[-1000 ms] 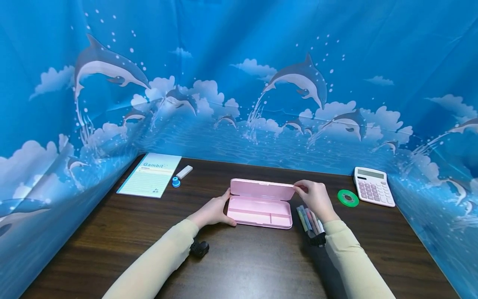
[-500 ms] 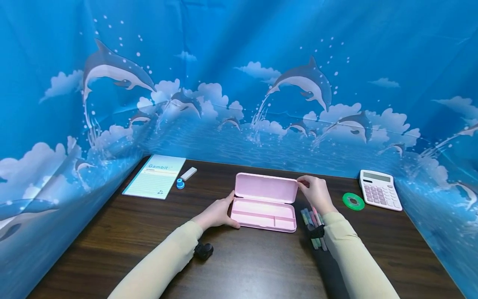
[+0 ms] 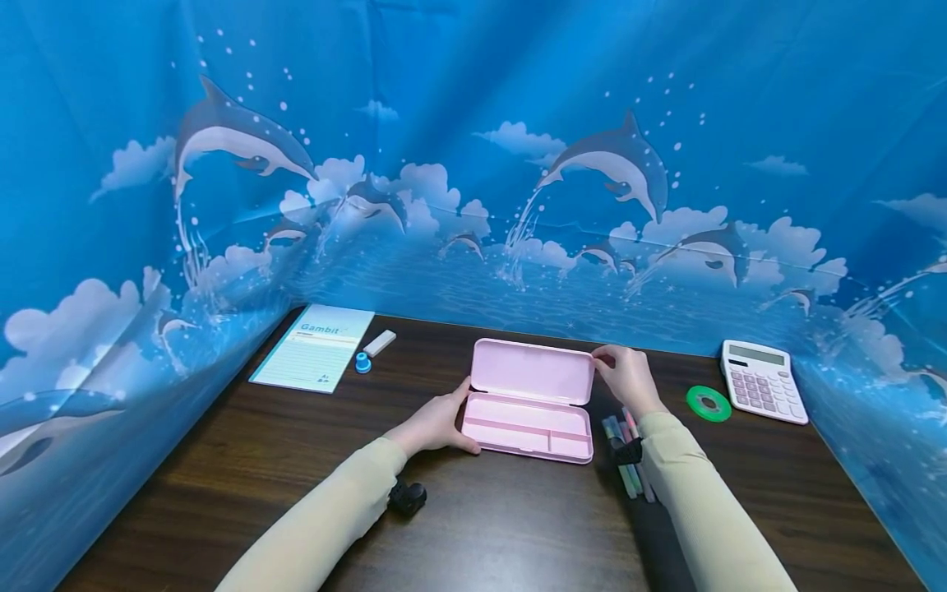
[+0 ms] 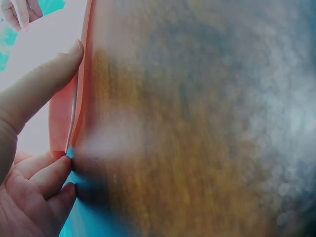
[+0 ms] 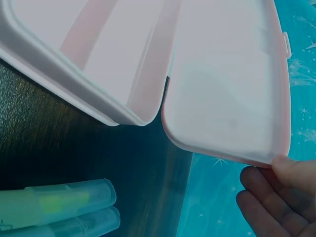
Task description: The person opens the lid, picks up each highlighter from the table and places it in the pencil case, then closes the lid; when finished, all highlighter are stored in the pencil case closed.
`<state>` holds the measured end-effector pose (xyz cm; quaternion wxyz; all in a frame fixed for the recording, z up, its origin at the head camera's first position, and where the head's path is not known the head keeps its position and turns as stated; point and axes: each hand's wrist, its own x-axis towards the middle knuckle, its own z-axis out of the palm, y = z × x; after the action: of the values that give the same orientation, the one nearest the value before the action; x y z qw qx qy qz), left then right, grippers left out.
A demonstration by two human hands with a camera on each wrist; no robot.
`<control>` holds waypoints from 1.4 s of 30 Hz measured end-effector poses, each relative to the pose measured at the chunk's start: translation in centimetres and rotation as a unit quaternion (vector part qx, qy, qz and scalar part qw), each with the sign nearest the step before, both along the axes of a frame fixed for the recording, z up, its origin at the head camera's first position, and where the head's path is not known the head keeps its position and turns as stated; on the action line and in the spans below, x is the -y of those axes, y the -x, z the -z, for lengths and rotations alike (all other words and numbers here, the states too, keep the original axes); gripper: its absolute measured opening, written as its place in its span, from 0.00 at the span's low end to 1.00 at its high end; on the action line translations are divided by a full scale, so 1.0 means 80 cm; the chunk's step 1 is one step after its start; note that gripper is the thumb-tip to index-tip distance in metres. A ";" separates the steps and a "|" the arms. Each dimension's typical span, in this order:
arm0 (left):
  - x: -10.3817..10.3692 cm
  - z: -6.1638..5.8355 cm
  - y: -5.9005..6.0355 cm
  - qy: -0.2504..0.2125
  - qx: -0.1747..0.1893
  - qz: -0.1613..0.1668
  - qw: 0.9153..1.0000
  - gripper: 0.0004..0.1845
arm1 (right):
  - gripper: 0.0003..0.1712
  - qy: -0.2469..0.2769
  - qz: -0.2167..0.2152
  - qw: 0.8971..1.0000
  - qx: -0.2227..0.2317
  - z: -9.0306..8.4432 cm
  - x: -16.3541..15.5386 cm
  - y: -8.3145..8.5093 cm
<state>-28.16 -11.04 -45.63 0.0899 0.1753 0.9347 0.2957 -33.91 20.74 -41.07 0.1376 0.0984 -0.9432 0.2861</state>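
Observation:
An open pink pencil case lies mid-table, its empty tray (image 3: 528, 427) toward me and its lid (image 3: 533, 372) tilted back. My left hand (image 3: 453, 418) grips the tray's left end; in the left wrist view its thumb (image 4: 39, 89) lies along the pink edge (image 4: 74, 118) and the fingers (image 4: 44, 182) curl beneath. My right hand (image 3: 607, 367) pinches the lid's right edge. The right wrist view shows the lid (image 5: 232, 84), the tray (image 5: 98, 49) and my fingertips (image 5: 276, 185) at the lid's corner. Several highlighters (image 3: 629, 464) lie under my right wrist.
On the right are a green tape roll (image 3: 708, 403) and a pink-keyed calculator (image 3: 765, 382). At the back left lie a notebook (image 3: 314, 347), a white eraser (image 3: 381, 342) and a small blue object (image 3: 362, 363). Dolphin-print cloth walls the dark wooden table (image 3: 222, 460) on three sides.
My right hand has swung the lid further back, so the case stands wider open. The left hand stays on the tray's left end.

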 end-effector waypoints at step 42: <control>0.002 0.001 0.005 -0.007 0.002 -0.003 1.000 0.65 | 0.11 -0.078 0.055 0.984 0.149 0.026 -0.133 -0.118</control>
<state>-28.56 -11.17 -45.68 0.0897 0.1722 0.9330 0.3029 -24.49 31.37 -43.14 0.0028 0.0131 -0.9765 0.2151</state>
